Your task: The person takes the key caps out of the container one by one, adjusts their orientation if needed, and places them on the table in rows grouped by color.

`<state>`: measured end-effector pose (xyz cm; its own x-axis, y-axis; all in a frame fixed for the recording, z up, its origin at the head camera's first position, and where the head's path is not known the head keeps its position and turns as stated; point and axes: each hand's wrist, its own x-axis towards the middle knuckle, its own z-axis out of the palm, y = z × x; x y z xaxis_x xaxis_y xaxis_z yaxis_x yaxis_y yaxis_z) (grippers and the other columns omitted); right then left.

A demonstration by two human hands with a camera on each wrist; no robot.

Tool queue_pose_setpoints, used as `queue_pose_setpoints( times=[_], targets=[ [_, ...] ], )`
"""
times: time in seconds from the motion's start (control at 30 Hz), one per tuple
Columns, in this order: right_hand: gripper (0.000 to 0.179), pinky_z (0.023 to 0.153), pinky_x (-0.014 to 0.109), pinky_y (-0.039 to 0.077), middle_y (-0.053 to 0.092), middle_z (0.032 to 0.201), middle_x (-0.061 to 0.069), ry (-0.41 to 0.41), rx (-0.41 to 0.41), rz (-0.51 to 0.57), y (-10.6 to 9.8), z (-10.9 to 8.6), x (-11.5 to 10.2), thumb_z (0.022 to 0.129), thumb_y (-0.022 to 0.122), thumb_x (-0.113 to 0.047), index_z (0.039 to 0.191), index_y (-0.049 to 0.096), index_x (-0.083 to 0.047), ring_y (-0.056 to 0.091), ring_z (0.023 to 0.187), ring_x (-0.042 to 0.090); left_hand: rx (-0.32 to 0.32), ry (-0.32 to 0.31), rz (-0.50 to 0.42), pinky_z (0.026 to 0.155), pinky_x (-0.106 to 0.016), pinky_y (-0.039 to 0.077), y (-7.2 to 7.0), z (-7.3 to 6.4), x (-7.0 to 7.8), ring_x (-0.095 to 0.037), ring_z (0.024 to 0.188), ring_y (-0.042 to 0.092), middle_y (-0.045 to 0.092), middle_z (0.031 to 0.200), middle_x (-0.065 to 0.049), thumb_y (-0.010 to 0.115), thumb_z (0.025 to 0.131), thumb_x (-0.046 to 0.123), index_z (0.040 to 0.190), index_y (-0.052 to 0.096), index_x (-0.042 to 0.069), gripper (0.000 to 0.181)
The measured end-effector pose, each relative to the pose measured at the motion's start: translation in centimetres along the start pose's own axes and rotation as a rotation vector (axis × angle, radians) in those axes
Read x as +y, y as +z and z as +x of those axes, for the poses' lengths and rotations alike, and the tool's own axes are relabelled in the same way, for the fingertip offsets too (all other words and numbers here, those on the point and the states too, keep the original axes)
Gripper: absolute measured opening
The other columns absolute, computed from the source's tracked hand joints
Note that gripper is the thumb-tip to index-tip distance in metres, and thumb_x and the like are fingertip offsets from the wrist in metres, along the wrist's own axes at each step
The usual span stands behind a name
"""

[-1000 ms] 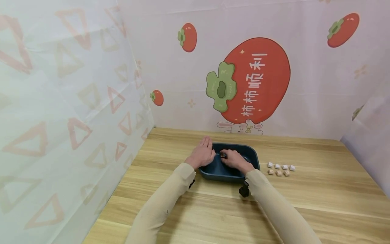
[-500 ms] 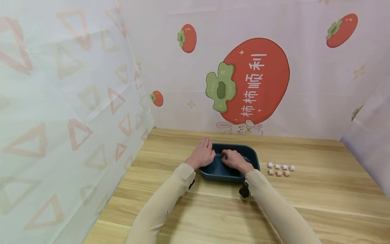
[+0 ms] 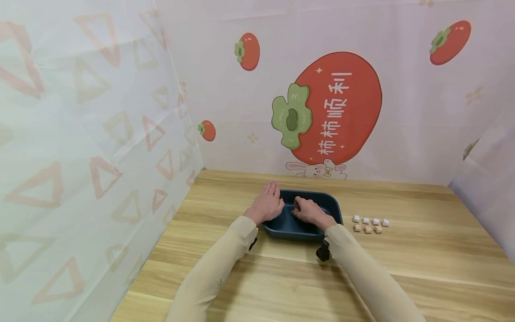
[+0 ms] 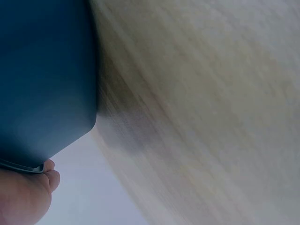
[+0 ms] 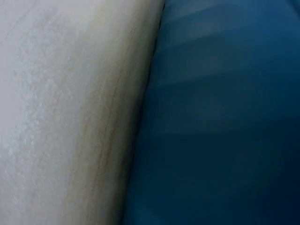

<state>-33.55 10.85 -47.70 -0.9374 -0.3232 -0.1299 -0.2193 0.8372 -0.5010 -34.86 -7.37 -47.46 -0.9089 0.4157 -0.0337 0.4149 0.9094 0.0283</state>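
In the head view, a dark blue rectangular basin (image 3: 289, 226) sits on the wooden table. My left hand (image 3: 266, 205) rests on its left rim, fingers fairly straight and pointing away; the left wrist view shows part of that hand (image 4: 23, 199) at the rim. Inside the basin, my right hand (image 3: 310, 210) has its fingers curled and brought together, in the same pinch as when a small dark object showed there moments before. That object is now hidden by the hand. The right wrist view shows only the basin's wall (image 5: 211, 117) and table.
To the right of the basin, small cube-like keycaps or tiles lie in two rows: several white ones (image 3: 376, 222) behind, orange-beige ones (image 3: 368, 230) in front. A printed cloth wall (image 3: 225, 89) stands behind the table (image 3: 422, 250), and another (image 3: 100, 134) on the left.
The small dark object with an orange patch at my right fingertips has passed out of sight as the hand turned slightly within the basin. My left hand stays put.
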Motion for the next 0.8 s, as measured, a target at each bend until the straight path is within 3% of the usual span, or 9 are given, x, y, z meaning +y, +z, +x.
queue_pose_setpoints(
  times=[0.27, 0.4, 0.8],
  targets=[
    [0.013, 0.052, 0.029, 0.046, 0.06, 0.075, 0.007, 0.011, -0.034, 0.042, -0.6, -0.5, -0.3, 0.096, 0.062, -0.023, 0.1, 0.058, -0.012, 0.058, 0.057, 0.019, 0.002, -0.004, -0.004, 0.126, -0.037, 0.009, -0.1, -0.1, 0.0, -0.025, 0.155, 0.006, 0.012, 0.165, -0.016, 0.024, 0.106, 0.034, 0.157, 0.012, 0.0, 0.062],
    [0.015, 0.051, 0.029, 0.048, 0.061, 0.073, 0.006, -0.023, -0.025, 0.058, -1.0, -0.8, -0.3, 0.095, 0.064, -0.024, 0.1, 0.06, -0.011, 0.06, 0.055, 0.017, 0.008, -0.007, -0.011, 0.126, -0.037, 0.009, 0.0, -0.1, 0.0, -0.026, 0.155, 0.006, 0.013, 0.165, -0.016, 0.025, 0.106, 0.034, 0.157, 0.012, 0.0, 0.063],
    [0.024, 0.061, 0.028, 0.055, 0.07, 0.085, 0.006, -0.099, 0.026, 0.121, -2.4, -2.0, 0.3, 0.095, 0.063, -0.026, 0.107, 0.068, -0.005, 0.065, 0.059, 0.013, 0.0, -0.004, -0.021, 0.126, -0.037, 0.009, -0.5, -0.5, 0.2, -0.026, 0.155, 0.007, 0.012, 0.165, -0.017, 0.026, 0.105, 0.034, 0.156, 0.013, -0.002, 0.064]
  ],
)
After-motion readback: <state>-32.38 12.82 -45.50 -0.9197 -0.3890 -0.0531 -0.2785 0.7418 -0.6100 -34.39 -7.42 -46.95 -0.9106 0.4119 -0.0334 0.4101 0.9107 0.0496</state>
